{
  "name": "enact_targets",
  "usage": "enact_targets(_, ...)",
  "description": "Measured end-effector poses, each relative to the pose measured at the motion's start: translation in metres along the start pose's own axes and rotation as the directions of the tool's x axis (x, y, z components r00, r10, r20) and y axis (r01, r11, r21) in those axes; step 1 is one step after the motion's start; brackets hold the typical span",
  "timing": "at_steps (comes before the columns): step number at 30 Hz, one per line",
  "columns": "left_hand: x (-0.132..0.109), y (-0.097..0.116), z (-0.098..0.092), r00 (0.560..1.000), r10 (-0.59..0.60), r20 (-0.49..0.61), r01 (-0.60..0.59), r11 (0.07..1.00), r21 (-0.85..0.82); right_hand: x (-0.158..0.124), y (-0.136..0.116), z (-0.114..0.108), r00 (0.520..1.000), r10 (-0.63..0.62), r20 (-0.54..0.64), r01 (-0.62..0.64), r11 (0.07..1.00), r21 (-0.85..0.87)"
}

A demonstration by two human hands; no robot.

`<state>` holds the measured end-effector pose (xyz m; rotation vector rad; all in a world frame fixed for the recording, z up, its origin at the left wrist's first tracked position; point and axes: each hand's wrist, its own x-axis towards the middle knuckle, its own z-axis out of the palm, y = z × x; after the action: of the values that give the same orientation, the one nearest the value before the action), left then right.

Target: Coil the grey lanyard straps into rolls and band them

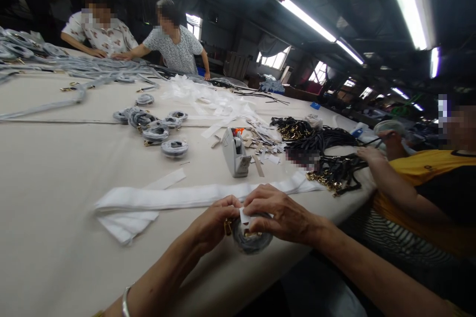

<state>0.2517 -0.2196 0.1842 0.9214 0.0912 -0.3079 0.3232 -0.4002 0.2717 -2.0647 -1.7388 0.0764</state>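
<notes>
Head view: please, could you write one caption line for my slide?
Left hand and right hand hold a grey coil and white slip near a tape dispenser.

Premises: a workshop. Evidence: 1 long worktable (55,163), bundled black straps (323,138) with brass-coloured fittings (295,132), wrapped coils (174,151), a tape dispenser (232,156), overhead tube lights (308,17), 3 co-workers (176,49) alongside.

The pale desk (55,183) has long white strips (178,199) by its near edge, a grey tape holder (231,154) and small grey coils (174,151) further in, black straps (322,139) by its right edge, and grey cords (111,65) along its far edge.
</notes>
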Motion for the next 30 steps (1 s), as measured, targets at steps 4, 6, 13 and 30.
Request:
enact_targets(4, -0.002, 0.002, 0.000, 0.997, 0.004, 0.080, -0.005, 1.000, 0.010, -0.002, 0.005, 0.010, 0.995, 0.037, -0.096, -0.030, 0.997, 0.069)
enact_targets(6, -0.002, 0.001, 0.001, 0.997, 0.018, 0.076, -0.024, 0.996, 0.089, -0.004, 0.008, 0.015, 0.994, 0.050, -0.095, -0.043, 0.996, 0.077)
enact_targets(13, 0.001, -0.002, -0.003, 0.981, 0.163, 0.103, -0.193, 0.841, 0.505, -0.003, 0.018, 0.018, 0.997, -0.075, -0.018, 0.073, 0.990, -0.125)
enact_targets(30, 0.013, 0.014, -0.016, 0.915, 0.223, -0.336, -0.167, 0.968, 0.187, 0.061, 0.117, 0.009, 0.504, 0.746, -0.435, -0.554, 0.665, 0.501)
